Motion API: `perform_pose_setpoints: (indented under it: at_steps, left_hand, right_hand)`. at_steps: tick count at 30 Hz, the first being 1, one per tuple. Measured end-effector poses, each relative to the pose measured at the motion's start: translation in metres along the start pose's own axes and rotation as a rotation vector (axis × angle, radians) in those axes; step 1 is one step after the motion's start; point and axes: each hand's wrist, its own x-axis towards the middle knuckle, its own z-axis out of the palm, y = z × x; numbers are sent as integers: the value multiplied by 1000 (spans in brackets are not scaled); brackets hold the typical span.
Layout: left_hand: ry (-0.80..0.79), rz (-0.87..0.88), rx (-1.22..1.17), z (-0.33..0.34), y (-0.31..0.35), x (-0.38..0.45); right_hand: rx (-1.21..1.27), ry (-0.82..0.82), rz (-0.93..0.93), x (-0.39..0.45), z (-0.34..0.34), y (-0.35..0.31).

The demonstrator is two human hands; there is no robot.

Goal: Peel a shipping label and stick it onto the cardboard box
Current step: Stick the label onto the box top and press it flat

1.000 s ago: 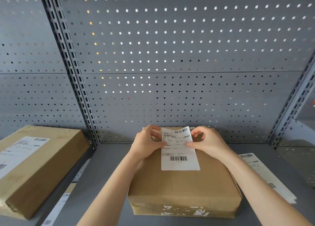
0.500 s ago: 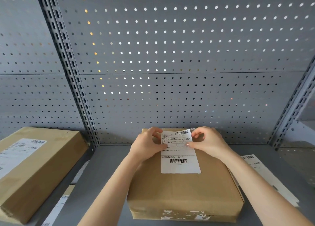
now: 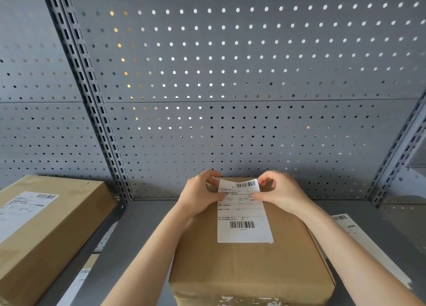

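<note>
Head view: cardboard box point(image 3: 249, 266) sits on grey shelf point(image 3: 143, 232), centre-bottom of frame, top face up, torn tape bits along near edge. Shipping label point(image 3: 243, 213) lies lengthwise on box top, toward far half; near part w/ big barcode looks flat on the cardboard, far end w/ small barcode curls up off the box. Left hand point(image 3: 200, 196) at label's far-left edge, fingers curled, thumb + fingertips pinching that edge. Right hand point(image 3: 280, 194) at far-right edge, fingers curled, thumb pressing on label face, also pinching it. Both hands narrow, holding label, none wide. Whether backing is under the label: can't tell.

Second box point(image 3: 43, 232) on next shelf bay to the left, already w/ white label point(image 3: 25, 210) on top, well apart from main box. Label strip point(image 3: 366, 245) lies on shelf just right of box, partly hidden by right forearm. More label paper point(image 3: 76, 285) at bottom left, below shelf edge. Grey pegboard point(image 3: 230, 75) behind, slotted upright point(image 3: 92, 102) between bays.
</note>
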Motion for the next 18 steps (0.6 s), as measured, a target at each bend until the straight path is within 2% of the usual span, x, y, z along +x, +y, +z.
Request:
perform_pose_setpoints:
  at_steps: [11,18]
  left_hand:
    - [-33,-23,-14,0,-4,7]
    - [-14,-14,42,2,-3,9]
  right_hand:
    - [-3,-38,4,6,0,3]
    - [-58,-7,-2,8,1,1]
